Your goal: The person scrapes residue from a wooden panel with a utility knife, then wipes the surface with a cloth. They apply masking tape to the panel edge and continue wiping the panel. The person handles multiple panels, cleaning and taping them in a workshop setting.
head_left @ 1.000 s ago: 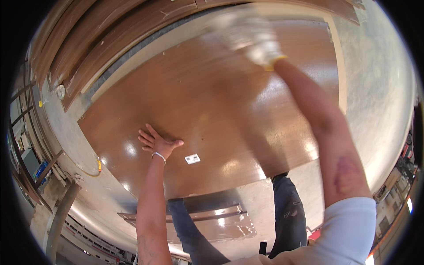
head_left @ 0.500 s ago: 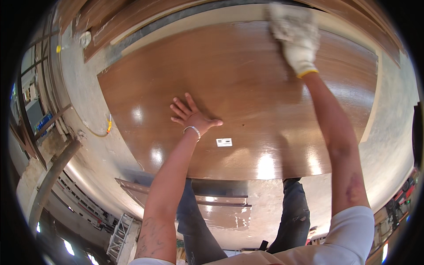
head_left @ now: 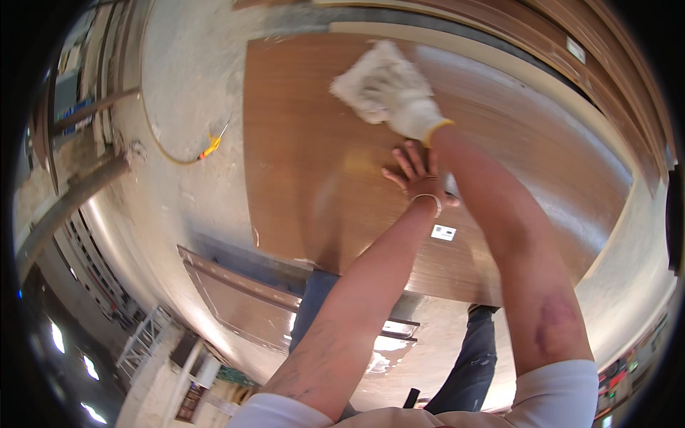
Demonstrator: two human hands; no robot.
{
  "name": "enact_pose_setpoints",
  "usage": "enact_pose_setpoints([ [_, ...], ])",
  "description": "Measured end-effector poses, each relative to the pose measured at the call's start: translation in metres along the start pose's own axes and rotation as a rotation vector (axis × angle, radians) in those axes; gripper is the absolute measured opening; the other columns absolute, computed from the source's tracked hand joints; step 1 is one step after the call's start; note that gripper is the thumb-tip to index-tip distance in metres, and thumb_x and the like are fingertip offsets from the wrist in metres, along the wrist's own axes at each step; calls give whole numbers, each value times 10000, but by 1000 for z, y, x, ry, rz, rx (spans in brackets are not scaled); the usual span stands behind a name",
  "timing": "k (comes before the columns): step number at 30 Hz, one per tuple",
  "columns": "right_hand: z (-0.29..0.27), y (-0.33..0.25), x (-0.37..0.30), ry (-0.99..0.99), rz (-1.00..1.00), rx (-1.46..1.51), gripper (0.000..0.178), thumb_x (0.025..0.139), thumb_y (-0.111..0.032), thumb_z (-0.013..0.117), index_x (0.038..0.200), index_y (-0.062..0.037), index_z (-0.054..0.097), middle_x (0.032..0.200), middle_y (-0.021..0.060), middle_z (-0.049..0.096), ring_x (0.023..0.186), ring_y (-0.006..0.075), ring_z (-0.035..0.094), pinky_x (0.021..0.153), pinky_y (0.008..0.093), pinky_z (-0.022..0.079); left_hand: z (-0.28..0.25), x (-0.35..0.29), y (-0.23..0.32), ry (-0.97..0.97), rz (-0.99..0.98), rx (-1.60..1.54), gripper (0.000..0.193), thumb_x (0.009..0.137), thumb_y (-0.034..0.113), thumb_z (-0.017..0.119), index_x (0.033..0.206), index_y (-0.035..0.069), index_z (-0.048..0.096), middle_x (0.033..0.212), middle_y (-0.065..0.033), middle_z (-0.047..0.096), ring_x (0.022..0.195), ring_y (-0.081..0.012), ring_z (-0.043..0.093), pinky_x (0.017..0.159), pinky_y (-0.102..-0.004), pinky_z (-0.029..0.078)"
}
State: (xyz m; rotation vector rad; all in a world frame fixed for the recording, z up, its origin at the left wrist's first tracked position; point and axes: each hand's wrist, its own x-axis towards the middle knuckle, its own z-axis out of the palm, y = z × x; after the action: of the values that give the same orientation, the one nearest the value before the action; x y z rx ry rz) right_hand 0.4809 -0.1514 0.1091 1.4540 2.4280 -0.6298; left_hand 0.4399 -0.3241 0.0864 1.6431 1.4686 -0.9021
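A large glossy brown wood-grain panel point(head_left: 307, 150) lies flat before me. My left hand point(head_left: 422, 180), bare with a bracelet at the wrist, presses on it with fingers spread, close to a small white label point(head_left: 443, 233). Just beyond, my right hand point(head_left: 408, 107) wears a whitish knit glove with a yellow cuff. It presses a crumpled white cloth point(head_left: 351, 84) against the panel near the far edge. The glove is blurred by motion, and its palm side is hidden. My right forearm passes close beside the left hand's thumb.
Long brown boards point(head_left: 606, 64) are stacked beyond the panel to the right. On the concrete floor at left lies a yellow air blow gun point(head_left: 211, 146) with a hose. More brown pieces point(head_left: 235, 285) rest near my legs. A metal pipe point(head_left: 71, 207) stands at the far left.
My right hand has swept the cloth leftward across the panel's far part. The left hand stays planted near the label. My view has turned, so the panel appears farther right.
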Motion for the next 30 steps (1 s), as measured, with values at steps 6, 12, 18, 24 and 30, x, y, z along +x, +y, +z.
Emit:
enact_pose_setpoints([
  [6, 48, 9, -8, 226, 280, -38, 575, 954, -159, 565, 1517, -275, 547, 1643, -1, 434, 1568, 272, 305, 1290, 464, 226, -33, -30, -19, -2, 225, -89, 1215, 861, 605, 754, 1727, 197, 6, 1742, -236, -234, 1576, -532, -219, 1136, -858, -38],
  [12, 76, -43, -32, -213, 323, -450, 653, 1057, -161, 412, 1693, -228, 277, 1751, 3, 297, 1593, 287, 295, 1309, 578, 104, -23, -53, -202, -297, 343, -539, 740, 984, 423, 650, 1612, 101, 428, 1690, -191, 374, 1575, -382, 326, 1295, -599, 188],
  [18, 147, -200, -146, -30, 336, 778, 488, 1044, -199, 552, 1495, -14, 524, 1273, 25, 689, 1152, 209, 626, 1077, 380, 456, 61, -177, -592, 114, -245, -687, 421, 960, 277, 590, 1324, 87, 685, 1311, -231, 699, 1235, -411, 655, 1051, -479, 518],
  [24, 56, -389, -172, -240, 1043, 2239, 420, 955, -40, 511, 1362, -99, 595, 1219, 140, 686, 1074, 337, 713, 915, 483, 625, 175, -433, -815, -105, -779, -388, 490, 997, 365, 607, 1363, 41, 645, 1418, -231, 650, 1328, -353, 630, 1077, -429, 527],
  [30, -38, -443, -134, 21, 1074, 2002, 369, 964, -88, 534, 1322, -117, 617, 1183, 113, 692, 969, 272, 710, 807, 391, 613, 199, -516, -769, -85, -658, -684, 379, 1022, 304, 568, 1266, 57, 721, 1308, -167, 729, 1246, -347, 672, 1116, -462, 482],
])
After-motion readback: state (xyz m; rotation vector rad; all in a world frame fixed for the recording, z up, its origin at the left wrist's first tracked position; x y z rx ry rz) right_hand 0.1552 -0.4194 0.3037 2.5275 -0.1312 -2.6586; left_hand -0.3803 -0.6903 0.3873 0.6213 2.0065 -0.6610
